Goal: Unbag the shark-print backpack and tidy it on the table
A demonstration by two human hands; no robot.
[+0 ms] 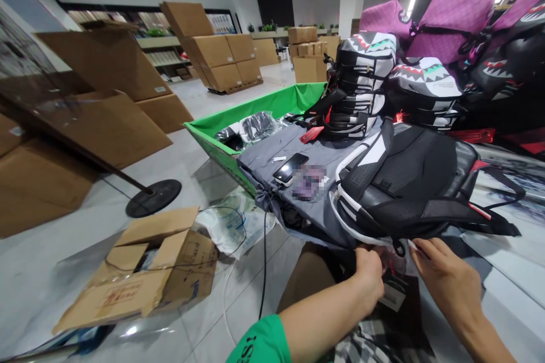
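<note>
A black backpack [409, 176] with white trim lies with its straps upward on the grey-covered table [272, 144], its near edge by my hands. Below that edge my left hand [369, 269] is closed, and its fingertips are partly hidden, so what they grip does not show. To its right, my right hand [447, 272] pinches a small white strip at the bag's near edge. Between the hands, a black loop and a bit of clear plastic and red show. Beneath them hangs a dark item with a white label [392, 298], partly behind my left forearm.
A phone [291, 168] lies left of the backpack, beside a blurred purple item [310, 181]. Stacked shark-print backpacks [361, 85] and pink bags [455, 17] stand behind. A green bin [255, 105] holds bagged goods. An open carton [140, 272], cables and a round stand base [153, 198] are on the floor.
</note>
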